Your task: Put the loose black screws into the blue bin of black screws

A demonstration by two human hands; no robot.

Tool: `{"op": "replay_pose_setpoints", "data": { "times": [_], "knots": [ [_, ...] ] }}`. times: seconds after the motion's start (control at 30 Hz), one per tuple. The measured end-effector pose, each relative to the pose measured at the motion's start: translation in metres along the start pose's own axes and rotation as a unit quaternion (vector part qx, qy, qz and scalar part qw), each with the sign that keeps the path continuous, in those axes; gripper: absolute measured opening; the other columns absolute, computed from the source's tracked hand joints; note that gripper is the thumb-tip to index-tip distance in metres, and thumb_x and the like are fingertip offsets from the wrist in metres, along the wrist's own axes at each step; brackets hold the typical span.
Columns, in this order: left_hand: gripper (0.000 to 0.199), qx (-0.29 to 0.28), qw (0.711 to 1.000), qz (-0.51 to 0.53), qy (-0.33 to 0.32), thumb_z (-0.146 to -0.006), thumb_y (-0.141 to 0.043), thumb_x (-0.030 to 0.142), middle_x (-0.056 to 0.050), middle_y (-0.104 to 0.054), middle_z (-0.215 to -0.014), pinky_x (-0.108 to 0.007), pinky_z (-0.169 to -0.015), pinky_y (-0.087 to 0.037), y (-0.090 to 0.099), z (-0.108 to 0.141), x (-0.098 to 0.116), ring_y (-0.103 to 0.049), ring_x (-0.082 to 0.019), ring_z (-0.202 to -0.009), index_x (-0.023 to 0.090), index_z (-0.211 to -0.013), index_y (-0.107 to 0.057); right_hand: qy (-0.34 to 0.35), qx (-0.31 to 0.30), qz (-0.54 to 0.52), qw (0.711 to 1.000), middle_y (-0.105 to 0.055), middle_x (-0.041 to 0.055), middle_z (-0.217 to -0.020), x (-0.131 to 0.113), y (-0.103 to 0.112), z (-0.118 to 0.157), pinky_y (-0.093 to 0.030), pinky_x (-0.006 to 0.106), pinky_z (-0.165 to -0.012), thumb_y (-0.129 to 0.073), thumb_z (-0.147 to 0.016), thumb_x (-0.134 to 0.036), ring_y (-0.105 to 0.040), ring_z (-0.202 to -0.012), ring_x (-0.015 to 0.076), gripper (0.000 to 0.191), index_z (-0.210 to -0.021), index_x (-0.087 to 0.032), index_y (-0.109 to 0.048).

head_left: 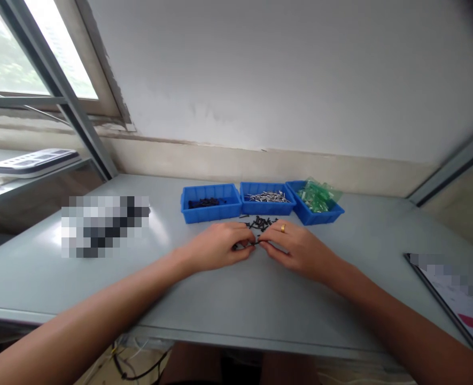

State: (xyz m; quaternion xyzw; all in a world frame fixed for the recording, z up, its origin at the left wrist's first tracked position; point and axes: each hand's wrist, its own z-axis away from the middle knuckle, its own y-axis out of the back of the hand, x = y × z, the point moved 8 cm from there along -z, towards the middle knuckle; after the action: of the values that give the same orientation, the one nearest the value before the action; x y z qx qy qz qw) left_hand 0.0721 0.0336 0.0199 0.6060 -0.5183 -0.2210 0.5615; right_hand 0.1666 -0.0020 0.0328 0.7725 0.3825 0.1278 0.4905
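My left hand [222, 246] and my right hand [296, 247] meet over the middle of the table, fingertips pinched and almost touching. Between them is a small thin black part [256, 243], gripped from both sides. Its exact kind is too small to tell, and the fingers cover most of it. Just beyond the fingertips lies a loose pile of small black parts [262, 222], partly hidden by my right hand, which wears a ring.
Behind the pile stand a blue bin [210, 214] of black parts, a blue bin [267, 207] of silver pins and a blue bin [320, 218] holding green plastic bags [316, 197]. A blurred-out object [106, 227] lies left; a dark-edged flat panel [456, 305] lies right.
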Motion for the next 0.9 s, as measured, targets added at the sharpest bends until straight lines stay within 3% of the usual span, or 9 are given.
{"op": "replay_pose_setpoints", "data": {
  "times": [0.27,0.53,0.7,0.9],
  "knots": [
    [0.015,0.056,0.998,0.004,-0.014,-0.088,-0.048,0.025,-0.002,-0.059,-0.08,-0.025,-0.068,-0.044,0.015,0.002,0.006,-0.055,-0.013,-0.076,0.017,-0.089,-0.061,-0.021,-0.036,0.004,0.999,-0.06,0.0059,-0.081,0.007,-0.014,0.001,-0.046,0.031,-0.07,-0.043,-0.091,-0.02,-0.055,-0.078,0.0181,0.019,-0.087,-0.017,-0.061],
    [0.017,0.056,0.997,0.019,-0.056,-0.089,-0.048,0.026,-0.003,-0.061,-0.081,-0.024,-0.068,-0.045,0.013,0.003,0.014,-0.056,-0.013,-0.076,0.017,-0.091,-0.061,-0.02,-0.072,-0.008,0.997,-0.059,0.0051,-0.077,0.002,-0.023,0.002,-0.045,0.03,-0.065,-0.042,-0.09,-0.019,-0.055,-0.072,0.0179,0.018,-0.084,-0.017,-0.059],
    [0.016,0.059,0.998,0.007,-0.022,-0.09,-0.047,0.026,-0.003,-0.06,-0.082,-0.025,-0.07,-0.044,0.014,0.003,0.007,-0.056,-0.013,-0.077,0.017,-0.092,-0.061,-0.034,-0.064,0.004,0.997,-0.06,0.0045,-0.077,0.006,-0.018,0.002,-0.045,0.03,-0.067,-0.043,-0.09,-0.02,-0.056,-0.074,0.0179,0.017,-0.085,-0.017,-0.059],
    [0.014,0.065,0.998,-0.015,0.013,-0.088,-0.049,0.024,-0.002,-0.059,-0.08,-0.025,-0.068,-0.044,0.016,0.002,-0.001,-0.055,-0.014,-0.077,0.017,-0.091,-0.061,-0.019,-0.003,0.024,1.0,-0.062,0.0053,-0.078,0.006,-0.003,0.0,-0.046,0.031,-0.069,-0.043,-0.09,-0.019,-0.057,-0.075,0.0179,0.018,-0.088,-0.017,-0.062]
  ]
}}
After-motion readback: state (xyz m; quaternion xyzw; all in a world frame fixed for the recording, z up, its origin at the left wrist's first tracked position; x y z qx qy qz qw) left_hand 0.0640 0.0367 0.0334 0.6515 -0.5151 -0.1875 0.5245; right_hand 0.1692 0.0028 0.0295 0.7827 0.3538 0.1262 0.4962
